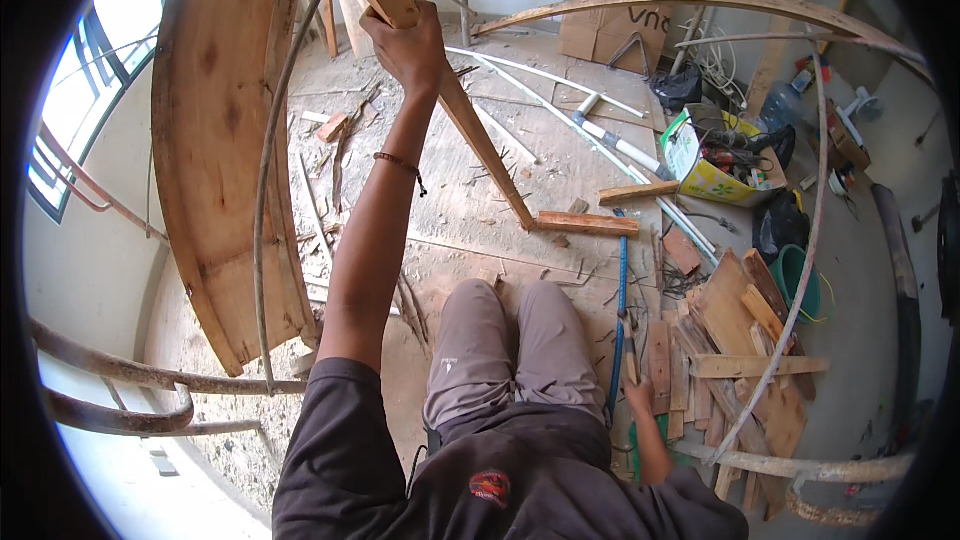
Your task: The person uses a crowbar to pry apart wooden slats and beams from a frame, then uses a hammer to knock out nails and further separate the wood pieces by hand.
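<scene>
My left hand is raised and closed around the upper end of a long wooden beam. The beam slants down and away to the right, its lower end touching or near a short wood block on the floor. Low at my right side, my right hand is wrapped round the wooden handle of what looks like a hammer; its head is small and hard to make out. A thin blue bar runs beside it. Both my knees point forward between the hands.
A large curved wooden panel stands close on my left, beside metal scaffold tubes. Stacked wood scraps lie to the right. Farther off are a box of tools, white pipes and a cardboard box. Debris litters the floor.
</scene>
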A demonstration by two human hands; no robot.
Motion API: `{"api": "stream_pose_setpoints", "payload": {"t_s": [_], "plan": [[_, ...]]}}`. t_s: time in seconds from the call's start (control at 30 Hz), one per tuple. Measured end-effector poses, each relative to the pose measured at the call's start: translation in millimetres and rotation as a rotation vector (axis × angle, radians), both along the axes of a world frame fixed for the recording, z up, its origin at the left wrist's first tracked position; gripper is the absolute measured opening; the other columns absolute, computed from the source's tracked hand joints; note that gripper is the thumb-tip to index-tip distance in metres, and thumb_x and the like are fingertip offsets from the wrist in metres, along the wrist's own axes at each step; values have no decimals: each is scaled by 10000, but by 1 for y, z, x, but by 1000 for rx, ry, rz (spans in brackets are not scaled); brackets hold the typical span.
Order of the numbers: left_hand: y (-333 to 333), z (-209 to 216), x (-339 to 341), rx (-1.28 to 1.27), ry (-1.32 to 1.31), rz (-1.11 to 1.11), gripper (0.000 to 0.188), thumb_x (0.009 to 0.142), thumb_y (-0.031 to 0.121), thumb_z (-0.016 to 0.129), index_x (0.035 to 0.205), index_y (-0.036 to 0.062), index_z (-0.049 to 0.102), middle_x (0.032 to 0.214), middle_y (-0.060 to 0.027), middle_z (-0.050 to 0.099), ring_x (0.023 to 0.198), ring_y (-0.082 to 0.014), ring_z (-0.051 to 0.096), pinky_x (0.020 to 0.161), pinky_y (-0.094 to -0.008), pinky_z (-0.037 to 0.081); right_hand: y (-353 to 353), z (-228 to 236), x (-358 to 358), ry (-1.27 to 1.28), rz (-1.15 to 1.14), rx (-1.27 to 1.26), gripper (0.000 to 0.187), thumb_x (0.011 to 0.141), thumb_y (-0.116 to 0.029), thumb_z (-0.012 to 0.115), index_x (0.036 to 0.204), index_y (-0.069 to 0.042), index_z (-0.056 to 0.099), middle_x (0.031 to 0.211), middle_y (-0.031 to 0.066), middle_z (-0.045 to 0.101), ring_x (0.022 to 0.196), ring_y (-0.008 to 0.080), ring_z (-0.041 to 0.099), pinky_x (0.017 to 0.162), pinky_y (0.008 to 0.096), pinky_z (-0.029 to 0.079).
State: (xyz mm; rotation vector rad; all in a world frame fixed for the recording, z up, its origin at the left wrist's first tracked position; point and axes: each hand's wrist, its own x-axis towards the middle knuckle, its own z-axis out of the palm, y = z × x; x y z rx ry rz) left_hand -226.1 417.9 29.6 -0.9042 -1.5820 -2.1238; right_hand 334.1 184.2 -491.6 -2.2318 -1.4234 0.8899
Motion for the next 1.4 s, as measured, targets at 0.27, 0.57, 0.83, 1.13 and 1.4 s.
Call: {"api": "stream_pose_setpoints", "payload": {"t_s": [0.27, 0.57, 0.83, 1.13, 1.4], "plan": [[1, 8, 53, 22, 44, -157, 788, 775, 367, 758, 1277, -97, 364, 1160, -262, 532, 1114, -386, 555, 984, -459, 418, -62, 26, 30, -264, -59, -47, 477, 791, -252, 732, 1189, -18, 611, 1137, 248, 658, 1085, 438, 614, 891, 489, 500], [8, 19, 87, 51, 77, -22, 611, 858, 288, 715, 1276, -48, 421, 1081, -207, 628, 990, -305, 634, 857, -383, 491, -87, 13, 2, -260, -83, -76, 450, 852, -328, 661, 1144, 3, 578, 1087, 249, 659, 1060, 452, 609, 858, 517, 485], [-11, -1, 25, 86, 99, -156, 613, 875, 268, 733, 1282, -53, 406, 1076, -236, 619, 980, -301, 629, 873, -400, 490, -96, -70, 61, 133, -44, 86, 406, 939, -313, 572, 1167, 23, 573, 1052, 228, 653, 943, 426, 618, 818, 480, 475], [-100, -64, -73, 65, 81, -129, 333, 904, 252, 717, 1033, -31, 599, 996, -88, 621, 828, -143, 596, 741, -297, 497, 92, 31, 9, -156, 496, 105, 279, 957, -265, 571, 1046, -6, 624, 959, 217, 648, 916, 346, 627, 770, 419, 487], [-203, -132, -135, -106, 483, 143, 416, 983, 312, 558, 1264, 5, 542, 1200, -119, 581, 1122, -255, 581, 1011, -401, 487, 339, -17, -126, -327, 860, 530, 403, 838, -222, 675, 1184, -35, 586, 1162, 209, 563, 1121, 389, 534, 940, 465, 456]]}}
